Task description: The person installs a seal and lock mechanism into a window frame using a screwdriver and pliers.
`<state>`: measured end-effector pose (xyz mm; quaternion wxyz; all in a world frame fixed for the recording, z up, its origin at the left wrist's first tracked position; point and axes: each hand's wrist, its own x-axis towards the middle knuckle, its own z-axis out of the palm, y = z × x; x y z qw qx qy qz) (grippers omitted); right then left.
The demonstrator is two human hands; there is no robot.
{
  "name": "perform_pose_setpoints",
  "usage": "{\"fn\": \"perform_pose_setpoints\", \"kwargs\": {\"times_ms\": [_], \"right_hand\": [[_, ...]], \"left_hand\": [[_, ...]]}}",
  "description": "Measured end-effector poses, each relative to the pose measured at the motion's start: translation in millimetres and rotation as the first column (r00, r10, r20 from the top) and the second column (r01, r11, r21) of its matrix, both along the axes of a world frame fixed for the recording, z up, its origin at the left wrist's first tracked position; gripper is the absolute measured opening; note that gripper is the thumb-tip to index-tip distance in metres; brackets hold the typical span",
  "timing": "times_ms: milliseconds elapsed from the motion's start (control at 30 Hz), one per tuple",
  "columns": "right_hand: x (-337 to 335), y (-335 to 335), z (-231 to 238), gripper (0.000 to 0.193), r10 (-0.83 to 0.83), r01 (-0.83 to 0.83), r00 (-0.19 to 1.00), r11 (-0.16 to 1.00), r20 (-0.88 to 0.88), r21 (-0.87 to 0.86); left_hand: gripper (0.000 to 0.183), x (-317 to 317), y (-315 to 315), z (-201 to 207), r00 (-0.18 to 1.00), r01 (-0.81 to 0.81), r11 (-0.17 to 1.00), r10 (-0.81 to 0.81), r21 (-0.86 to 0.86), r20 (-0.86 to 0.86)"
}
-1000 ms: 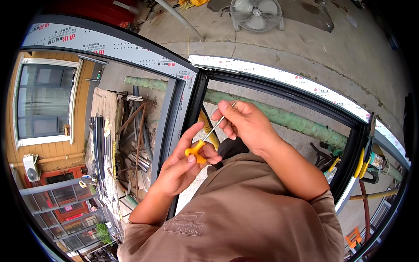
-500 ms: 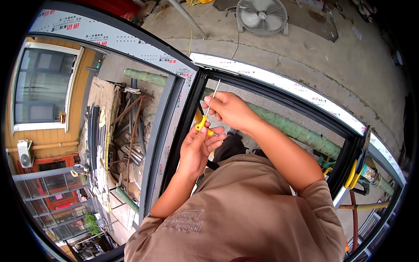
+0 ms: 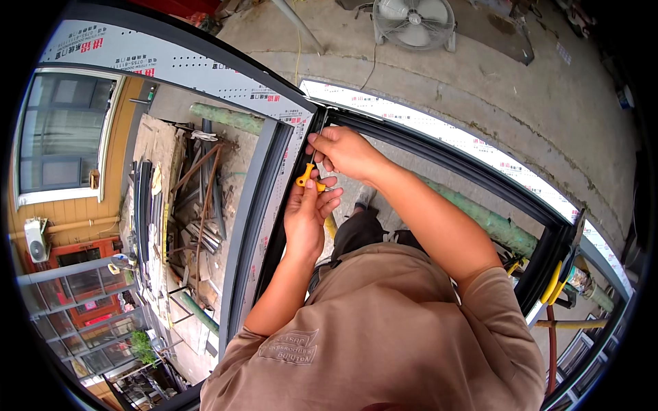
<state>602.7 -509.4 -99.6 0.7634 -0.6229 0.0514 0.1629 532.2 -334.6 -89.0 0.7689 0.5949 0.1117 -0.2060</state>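
A yellow T-handle hex key (image 3: 306, 178) with a thin metal shaft is between my hands. My left hand (image 3: 307, 222) is closed on its yellow handle. Higher up, my right hand (image 3: 348, 152) pinches the shaft between thumb and fingers. The shaft points up toward the inner corner of a black window frame (image 3: 411, 147), where the profiles meet. Its tip lies at that corner, but whether it sits in a screw there I cannot tell.
Printed protective film (image 3: 185, 65) covers the frame's faces. Yellow-handled pliers or cutters (image 3: 554, 281) rest at the frame's right corner. Beyond stand a floor fan (image 3: 413, 20) and a green pipe (image 3: 480, 216). Scrap profiles and boards (image 3: 154, 226) are piled on the left.
Both hands and the hex key have moved up and left to the black frame's corner. Earlier the shaft stood over the opening, away from the side profile.
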Motion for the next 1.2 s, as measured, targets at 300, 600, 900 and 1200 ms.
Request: {"fn": "perform_pose_setpoints", "kwargs": {"times_ms": [300,600,900,1200], "right_hand": [[7.9,-8.5,-17.5,0.033,0.065,-0.065,0.998,0.966,0.008,0.25],[10.3,-13.4,-14.5,0.034,0.123,-0.119,0.992,0.95,0.002,0.287],[16.4,-10.4,-15.5,0.033,0.134,-0.131,0.991,0.95,0.01,0.285],[13.7,-5.4,-20.2,0.03,0.06,-0.064,0.998,0.949,0.023,0.309]], "left_hand": [[0.042,-2.6,-10.8,-6.8,0.962,-0.112,0.944,0.024,0.312,0.273],[0.046,-2.3,-11.1,-14.8,0.952,-0.119,0.92,-0.001,0.374,0.305],[0.044,2.0,-15.2,-15.6,0.958,-0.169,0.912,0.063,0.373,0.279],[0.042,0.2,-18.6,-16.2,0.959,-0.172,0.919,0.073,0.356,0.274]]}}
